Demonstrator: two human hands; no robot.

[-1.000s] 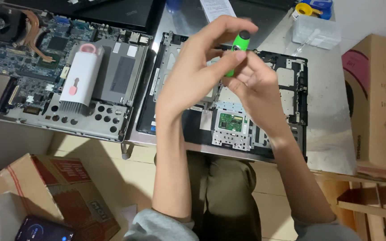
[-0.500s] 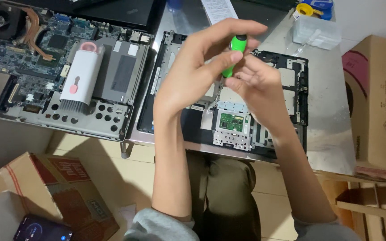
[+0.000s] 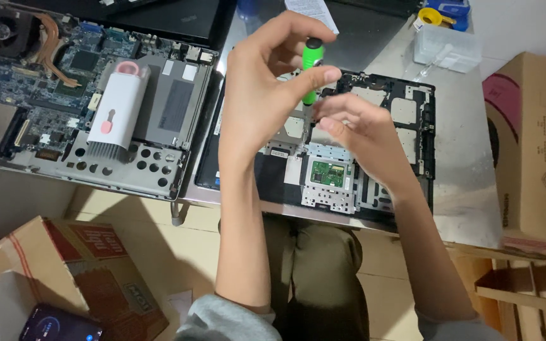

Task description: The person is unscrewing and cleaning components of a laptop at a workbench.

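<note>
My left hand pinches a small green-handled screwdriver by its top, holding it upright over the opened black laptop base. My right hand is just below and to the right, fingertips closed around the lower shaft near the tip. The tip itself is hidden behind my fingers. Below my hands lies a green touchpad circuit board in a perforated metal bracket.
A second opened laptop with bare motherboard, fan and copper heat pipe lies at left, a white and pink cleaning tool on it. Clear plastic box at back right. Cardboard boxes flank my legs; phone at bottom left.
Both hands and the screwdriver have shifted slightly left. My left fingers have turned on the handle top while the right hand stays at the shaft.
</note>
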